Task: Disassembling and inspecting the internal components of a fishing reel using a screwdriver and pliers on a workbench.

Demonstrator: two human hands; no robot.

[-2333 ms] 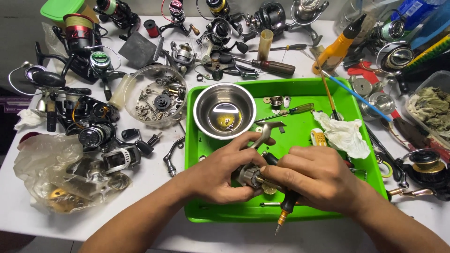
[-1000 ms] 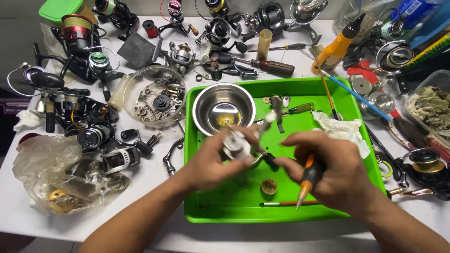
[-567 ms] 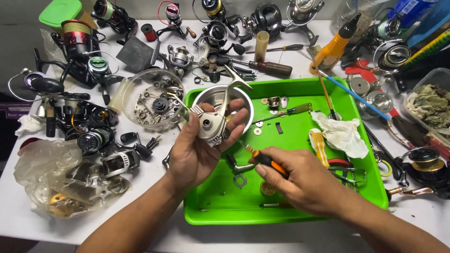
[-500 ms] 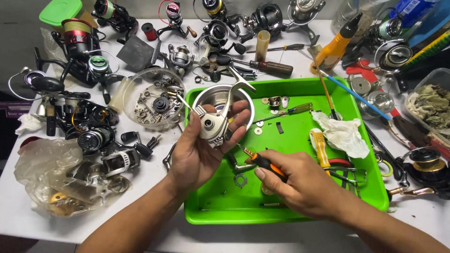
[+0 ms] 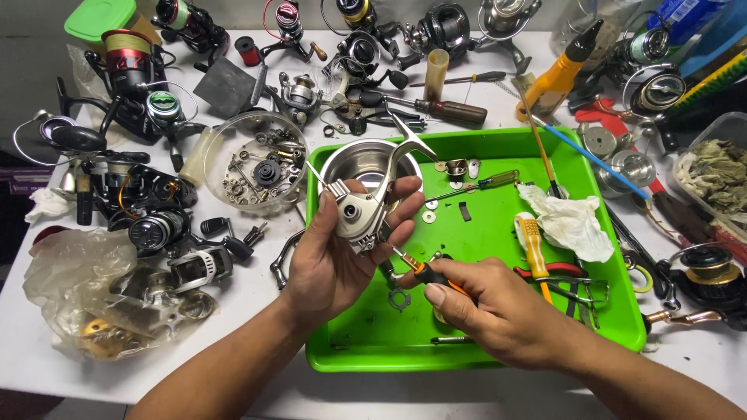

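Left hand (image 5: pixel 331 260) grips the silver reel body (image 5: pixel 359 211) at frame centre, raised over the green tray (image 5: pixel 498 233), side plate tilted up so the screw faces the tool. Right hand (image 5: pixel 498 315) is closed on an orange screwdriver (image 5: pixel 420 271), tip angled up touching the body's underside. Steel bowl (image 5: pixel 366 163) just behind, probably to catch loose parts

Left hand (image 5: pixel 334 260) raised from low over green tray (image 5: pixel 475 354), now holding silver reel body (image 5: pixel 359 211) up in front of steel bowl (image 5: pixel 366 162), turned side-on. Right hand (image 5: pixel 498 311) off reel since start, orange-handled screwdriver (image 5: pixel 426 272) picked up, tip brought to reel underside. Screwdriver formerly at tray's near edge, now gone from there.
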